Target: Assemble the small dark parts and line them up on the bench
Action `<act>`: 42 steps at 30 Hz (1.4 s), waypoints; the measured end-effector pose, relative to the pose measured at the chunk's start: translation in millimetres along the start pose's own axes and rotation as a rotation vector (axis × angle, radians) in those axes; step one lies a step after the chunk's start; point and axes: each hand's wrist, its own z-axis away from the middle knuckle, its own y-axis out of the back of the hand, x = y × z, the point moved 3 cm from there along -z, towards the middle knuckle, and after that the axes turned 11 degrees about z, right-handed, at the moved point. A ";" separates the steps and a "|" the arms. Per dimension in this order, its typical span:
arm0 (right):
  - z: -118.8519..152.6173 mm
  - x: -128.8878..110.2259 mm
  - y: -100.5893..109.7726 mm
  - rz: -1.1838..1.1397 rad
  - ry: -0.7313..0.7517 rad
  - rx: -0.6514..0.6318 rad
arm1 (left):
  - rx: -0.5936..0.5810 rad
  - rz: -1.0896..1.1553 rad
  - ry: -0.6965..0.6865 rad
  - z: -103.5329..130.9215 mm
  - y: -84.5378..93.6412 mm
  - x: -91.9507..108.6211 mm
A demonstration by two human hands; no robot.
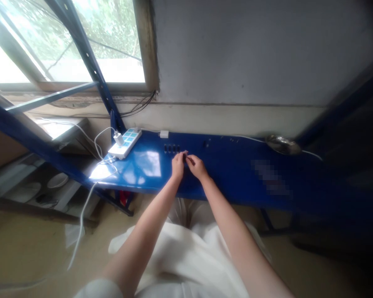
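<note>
My left hand and my right hand meet over the blue table, fingertips pinched close together. Between them shows a small dark piece, too small to name. The left fingers are closed on it, and the right fingertips press in at its side, though what they grip is hidden. Just beyond my left hand stands a short row of several small black pieces on the tabletop.
A white power strip with a plug lies at the table's left end. Behind the row is a white adapter. A shiny metal dish sits back right, near tiny scattered bits. A blue metal post rises at left.
</note>
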 end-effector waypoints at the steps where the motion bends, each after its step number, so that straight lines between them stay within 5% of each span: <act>1: 0.5 0.1 -0.5 -0.010 -0.012 -0.011 | 0.006 0.000 0.013 -0.2 0.4 -0.4; 22: 0.1 -5.2 1.9 0.063 0.048 0.047 | 0.018 0.087 0.016 1.4 1.1 1.1; 35: -1.7 14.9 3.9 0.001 -0.301 0.221 | 0.046 0.087 0.045 0.2 -1.5 -0.9; 42: -23.1 47.6 22.1 0.180 -0.510 0.126 | 0.039 0.046 0.080 0.9 -2.6 -2.3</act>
